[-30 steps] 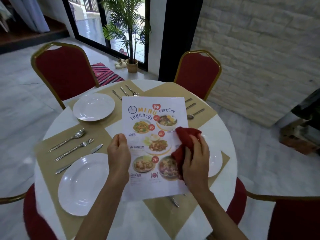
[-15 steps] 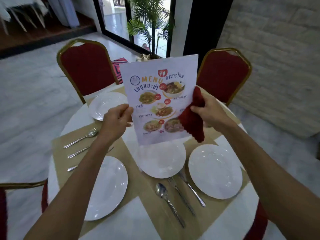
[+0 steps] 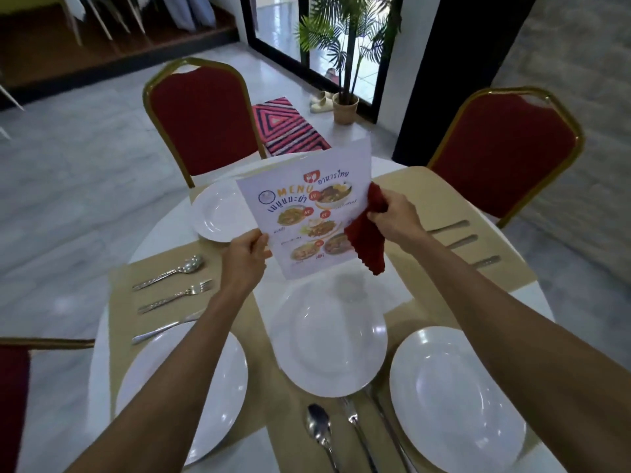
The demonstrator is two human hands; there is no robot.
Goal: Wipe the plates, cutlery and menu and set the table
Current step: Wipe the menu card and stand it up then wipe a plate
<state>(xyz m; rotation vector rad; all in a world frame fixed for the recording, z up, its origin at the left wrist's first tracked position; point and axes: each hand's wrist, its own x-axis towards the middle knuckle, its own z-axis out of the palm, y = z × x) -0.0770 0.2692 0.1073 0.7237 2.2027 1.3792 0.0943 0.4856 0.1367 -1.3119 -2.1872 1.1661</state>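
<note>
I hold a printed menu sheet (image 3: 307, 213) upright above the middle of the round table (image 3: 526, 302). My left hand (image 3: 244, 257) pinches its lower left edge. My right hand (image 3: 392, 218) grips its right edge together with a dark red cloth (image 3: 368, 238) that hangs down. White plates lie below: one in the centre (image 3: 329, 339), one near left (image 3: 191, 394), one near right (image 3: 454, 401), one far left (image 3: 218, 215). A spoon (image 3: 170, 271), fork (image 3: 177, 295) and knife (image 3: 164, 331) lie at the left; a spoon (image 3: 319, 430) and more cutlery lie at the front.
Tan placemats (image 3: 136, 302) lie under the settings. More cutlery (image 3: 457, 240) lies at the right. Red chairs with gold frames stand at the far left (image 3: 201, 121), far right (image 3: 505, 148) and near left (image 3: 13, 397). A potted palm (image 3: 345, 104) and a striped rug (image 3: 286, 128) are behind.
The menu went from lying low over the table, with the cloth on its face, to being held upright farther out. My right hand moved to its right edge, the cloth dangling.
</note>
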